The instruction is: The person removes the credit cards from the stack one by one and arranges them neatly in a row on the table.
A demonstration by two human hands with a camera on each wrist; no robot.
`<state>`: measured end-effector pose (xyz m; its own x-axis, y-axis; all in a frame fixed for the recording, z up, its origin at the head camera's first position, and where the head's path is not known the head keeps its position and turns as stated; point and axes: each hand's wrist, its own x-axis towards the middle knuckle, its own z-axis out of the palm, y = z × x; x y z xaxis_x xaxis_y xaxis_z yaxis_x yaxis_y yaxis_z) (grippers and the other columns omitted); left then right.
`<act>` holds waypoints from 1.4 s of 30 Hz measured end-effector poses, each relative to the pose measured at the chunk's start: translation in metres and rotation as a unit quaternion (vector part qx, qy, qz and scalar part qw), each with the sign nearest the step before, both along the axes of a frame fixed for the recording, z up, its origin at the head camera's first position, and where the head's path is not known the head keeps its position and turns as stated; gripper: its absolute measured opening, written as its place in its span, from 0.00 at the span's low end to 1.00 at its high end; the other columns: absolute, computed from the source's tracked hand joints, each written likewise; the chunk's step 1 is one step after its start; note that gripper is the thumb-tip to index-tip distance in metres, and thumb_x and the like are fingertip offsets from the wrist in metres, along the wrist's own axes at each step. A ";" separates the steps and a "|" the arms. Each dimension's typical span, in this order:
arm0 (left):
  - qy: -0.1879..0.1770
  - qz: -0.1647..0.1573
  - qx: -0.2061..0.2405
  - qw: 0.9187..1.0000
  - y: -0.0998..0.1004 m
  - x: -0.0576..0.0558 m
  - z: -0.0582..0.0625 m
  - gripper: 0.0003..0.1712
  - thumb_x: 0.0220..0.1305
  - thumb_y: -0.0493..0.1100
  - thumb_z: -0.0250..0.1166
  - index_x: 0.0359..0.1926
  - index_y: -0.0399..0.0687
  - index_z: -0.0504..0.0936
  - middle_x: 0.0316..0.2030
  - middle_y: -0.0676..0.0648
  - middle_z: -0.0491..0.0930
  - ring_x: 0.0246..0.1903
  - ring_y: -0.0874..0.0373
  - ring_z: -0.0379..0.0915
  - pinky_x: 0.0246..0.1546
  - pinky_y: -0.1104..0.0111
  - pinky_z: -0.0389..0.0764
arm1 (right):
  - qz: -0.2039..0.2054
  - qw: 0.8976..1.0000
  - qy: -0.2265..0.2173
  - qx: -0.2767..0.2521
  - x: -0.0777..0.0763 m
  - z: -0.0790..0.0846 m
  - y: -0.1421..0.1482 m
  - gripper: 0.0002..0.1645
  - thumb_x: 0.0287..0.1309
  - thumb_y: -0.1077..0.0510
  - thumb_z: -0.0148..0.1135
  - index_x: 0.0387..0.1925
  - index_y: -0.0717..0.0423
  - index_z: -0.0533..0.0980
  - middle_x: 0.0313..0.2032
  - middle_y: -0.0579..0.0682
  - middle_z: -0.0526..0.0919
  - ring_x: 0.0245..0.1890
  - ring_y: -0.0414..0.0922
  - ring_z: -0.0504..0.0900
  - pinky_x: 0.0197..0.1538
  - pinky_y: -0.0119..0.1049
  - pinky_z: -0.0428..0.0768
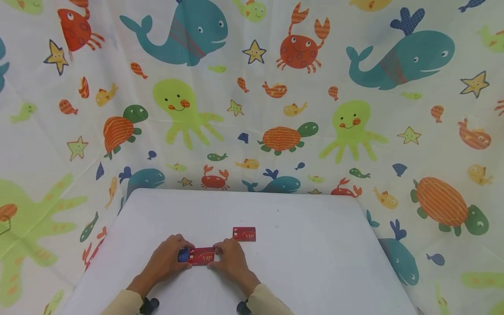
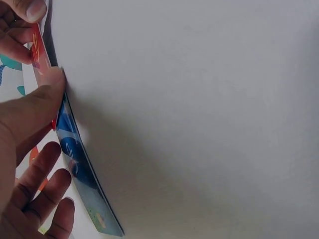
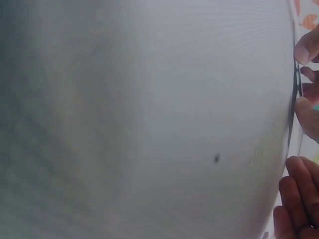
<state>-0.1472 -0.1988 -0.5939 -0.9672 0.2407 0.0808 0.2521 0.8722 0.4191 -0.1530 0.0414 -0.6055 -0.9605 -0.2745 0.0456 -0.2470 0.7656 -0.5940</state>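
Observation:
In the head view a red card [image 1: 202, 257] printed "VIP" lies flat over a blue card [image 1: 183, 255], whose left part sticks out beneath it. My left hand [image 1: 167, 257] pinches the red card near its left end, where the two cards overlap. At the other end my right hand [image 1: 233, 261] pinches the same red card by its upper and lower edges. The left wrist view shows the blue card [image 2: 79, 159] reaching past my left thumb [image 2: 52, 82], with the other fingers loose beside it. In the right wrist view the cards are mostly hidden by fingers [image 3: 309, 117].
A second red VIP card [image 1: 244, 234] lies on the white table [image 1: 315, 253], just beyond my right hand. A curtain [image 1: 244, 113] with sea animals hangs behind the table and around its sides.

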 end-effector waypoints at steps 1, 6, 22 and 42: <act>0.000 0.000 0.000 1.000 0.000 0.000 0.000 0.29 0.44 0.51 0.89 0.50 0.57 0.90 0.40 0.55 0.82 0.44 0.59 0.77 0.57 0.51 0.87 | 0.000 1.000 0.002 0.000 0.000 0.001 -0.001 0.30 0.49 0.42 0.85 0.54 0.44 0.88 0.34 0.35 0.82 0.36 0.30 0.72 0.48 0.28 0.82; -0.005 0.003 -0.002 1.000 0.000 -0.001 0.000 0.30 0.44 0.51 0.89 0.50 0.58 0.90 0.41 0.55 0.82 0.44 0.58 0.77 0.57 0.50 0.87 | -0.008 1.000 0.009 0.015 0.001 0.001 -0.002 0.29 0.49 0.43 0.86 0.53 0.43 0.88 0.35 0.35 0.82 0.36 0.31 0.72 0.48 0.29 0.81; -0.011 0.004 -0.005 1.000 -0.003 -0.003 -0.001 0.31 0.43 0.54 0.89 0.51 0.59 0.90 0.42 0.55 0.83 0.43 0.59 0.76 0.56 0.48 0.86 | -0.019 0.999 0.014 0.032 0.001 0.000 -0.005 0.31 0.46 0.41 0.87 0.53 0.43 0.88 0.36 0.36 0.83 0.37 0.33 0.74 0.51 0.33 0.83; -0.012 0.011 0.002 1.000 -0.003 0.000 0.000 0.30 0.44 0.51 0.89 0.51 0.57 0.90 0.41 0.54 0.83 0.44 0.58 0.76 0.56 0.49 0.86 | -0.018 1.000 0.000 0.011 0.000 -0.001 -0.004 0.26 0.46 0.44 0.87 0.48 0.44 0.89 0.32 0.35 0.81 0.34 0.31 0.71 0.46 0.29 0.80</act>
